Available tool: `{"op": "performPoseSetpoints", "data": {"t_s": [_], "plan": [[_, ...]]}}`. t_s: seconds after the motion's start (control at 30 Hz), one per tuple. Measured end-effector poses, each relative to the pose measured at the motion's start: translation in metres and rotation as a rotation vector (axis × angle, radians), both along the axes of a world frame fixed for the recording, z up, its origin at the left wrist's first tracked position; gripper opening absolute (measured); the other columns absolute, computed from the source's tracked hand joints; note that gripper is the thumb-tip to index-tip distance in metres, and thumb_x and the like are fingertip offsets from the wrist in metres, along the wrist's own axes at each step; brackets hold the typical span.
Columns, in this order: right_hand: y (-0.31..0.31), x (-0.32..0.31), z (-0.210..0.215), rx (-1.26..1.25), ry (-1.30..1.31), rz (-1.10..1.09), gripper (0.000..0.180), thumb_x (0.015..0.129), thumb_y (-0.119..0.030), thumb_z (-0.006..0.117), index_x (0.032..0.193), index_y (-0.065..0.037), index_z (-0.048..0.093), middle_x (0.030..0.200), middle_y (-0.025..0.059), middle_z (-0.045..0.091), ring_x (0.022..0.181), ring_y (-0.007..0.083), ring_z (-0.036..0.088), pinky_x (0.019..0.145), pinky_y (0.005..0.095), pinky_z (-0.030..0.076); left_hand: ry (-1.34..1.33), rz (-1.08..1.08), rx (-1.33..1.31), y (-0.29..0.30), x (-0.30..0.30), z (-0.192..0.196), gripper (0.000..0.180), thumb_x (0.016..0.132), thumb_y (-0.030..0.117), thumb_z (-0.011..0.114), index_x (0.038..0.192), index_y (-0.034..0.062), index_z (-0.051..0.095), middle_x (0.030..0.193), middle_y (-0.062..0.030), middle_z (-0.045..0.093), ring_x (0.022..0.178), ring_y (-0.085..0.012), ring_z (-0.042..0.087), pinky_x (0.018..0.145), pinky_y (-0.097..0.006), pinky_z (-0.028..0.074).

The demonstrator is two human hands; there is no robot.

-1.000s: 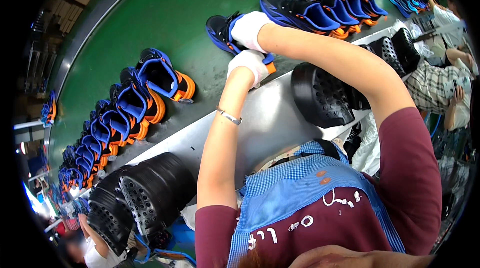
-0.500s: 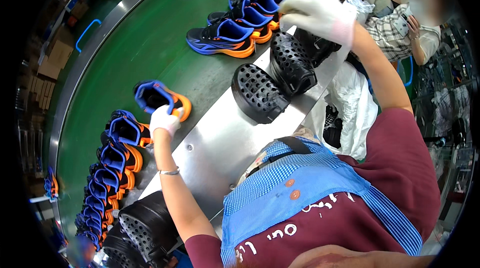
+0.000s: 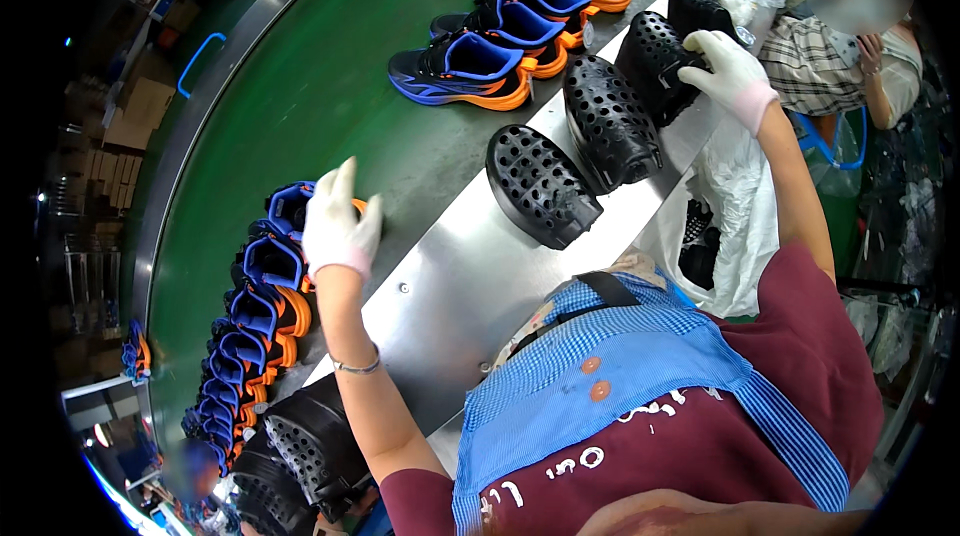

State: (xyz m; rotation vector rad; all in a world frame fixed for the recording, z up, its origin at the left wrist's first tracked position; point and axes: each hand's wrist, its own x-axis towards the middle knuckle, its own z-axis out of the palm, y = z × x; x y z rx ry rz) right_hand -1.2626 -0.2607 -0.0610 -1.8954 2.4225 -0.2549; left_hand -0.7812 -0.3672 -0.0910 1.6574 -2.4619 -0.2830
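My left hand (image 3: 342,221), in a white glove, has its fingers spread and holds nothing. It is over the near end of a row of blue, black and orange sneakers (image 3: 275,261), partly hiding the closest one. My right hand (image 3: 730,76), also gloved, has thumb and fingers apart at the edge of a black perforated shoe-shaped form (image 3: 655,61); whether it touches the form is unclear. Similar forms stand beside it: one (image 3: 610,121) to its left, another (image 3: 540,181) nearer me, and a third (image 3: 697,4) beyond.
More sneakers (image 3: 460,66) stand on the green belt (image 3: 390,156), along a metal ledge (image 3: 430,286). More black forms (image 3: 320,436) lie at the lower left. A white plastic bag (image 3: 745,206) holds dark pieces. A person (image 3: 850,66) is at the upper right.
My left hand has let go of a sneaker, which now stands at the end of the left row. My right hand has moved right and toward me, away from the far sneakers to the black forms.
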Motion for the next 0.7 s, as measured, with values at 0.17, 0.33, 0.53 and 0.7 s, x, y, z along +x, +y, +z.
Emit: {"op": "performPoseSetpoints", "data": {"t_s": [0.17, 0.33, 0.53, 0.7], "plan": [[-0.002, 0.006, 0.005, 0.02, -0.075, -0.024, 0.042, 0.078, -0.035, 0.071, 0.107, -0.008, 0.06, 0.1, 0.0115, 0.061, 0.095, 0.029, 0.063, 0.083, 0.0373, 0.05, 0.299, -0.259, 0.152, -0.027, -0.064, -0.031, 0.05, 0.086, 0.021, 0.062, 0.133, 0.0067, 0.053, 0.129, -0.0195, 0.056, 0.112, -0.0334, 0.059, 0.096, -0.037, 0.048], [0.0, 0.002, 0.0, -0.015, -0.103, -0.047, 0.044, 0.075, -0.034, 0.074, 0.102, -0.004, 0.057, 0.094, 0.0139, 0.06, 0.087, 0.0293, 0.062, 0.077, 0.0375, 0.05, 0.393, -0.382, 0.266, -0.06, -0.135, -0.06, 0.057, 0.087, 0.028, 0.061, 0.139, 0.0095, 0.046, 0.141, -0.017, 0.046, 0.124, -0.0363, 0.051, 0.103, -0.039, 0.043], [-0.003, -0.006, -0.012, -0.142, -0.124, 0.011, 0.04, 0.074, -0.022, 0.074, 0.104, -0.003, 0.055, 0.092, 0.0096, 0.055, 0.077, 0.0213, 0.058, 0.073, 0.032, 0.05, 0.158, -0.268, 0.273, -0.063, -0.168, -0.081, 0.048, 0.09, 0.039, 0.058, 0.127, 0.0083, 0.054, 0.123, -0.017, 0.053, 0.108, -0.037, 0.058, 0.09, -0.042, 0.048], [-0.004, -0.005, -0.004, -0.067, -0.157, 0.003, 0.037, 0.074, -0.021, 0.073, 0.101, -0.002, 0.055, 0.09, 0.0101, 0.055, 0.08, 0.0213, 0.058, 0.076, 0.0326, 0.051, -0.065, -0.199, 0.284, -0.056, -0.137, -0.073, 0.037, 0.092, 0.046, 0.052, 0.108, 0.0167, 0.066, 0.108, -0.0101, 0.06, 0.096, -0.0336, 0.062, 0.08, -0.043, 0.051]]}}
